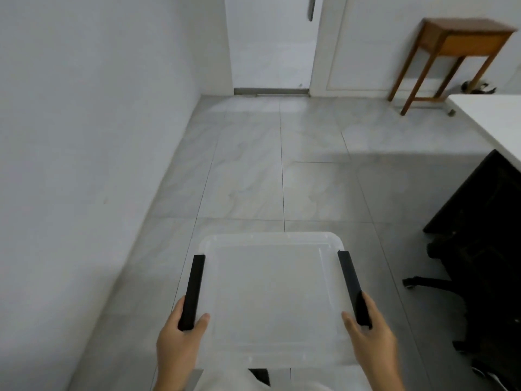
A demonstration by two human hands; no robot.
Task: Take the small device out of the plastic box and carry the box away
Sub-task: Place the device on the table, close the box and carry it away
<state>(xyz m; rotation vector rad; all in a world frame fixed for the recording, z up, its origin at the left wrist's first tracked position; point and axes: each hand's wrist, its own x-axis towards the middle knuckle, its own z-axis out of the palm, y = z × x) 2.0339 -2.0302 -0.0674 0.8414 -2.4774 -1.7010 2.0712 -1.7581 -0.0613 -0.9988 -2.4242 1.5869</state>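
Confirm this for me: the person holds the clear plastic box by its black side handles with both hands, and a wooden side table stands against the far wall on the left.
Not quite. The head view shows both hands, left hand and right hand, on the plastic box at its black handles, but the wooden side table stands on the right, not the left.

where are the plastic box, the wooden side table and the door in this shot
plastic box (270,292), head view, middle of its clear lid
wooden side table (465,42), head view, front panel under the top
door (270,46), head view, middle of the white panel
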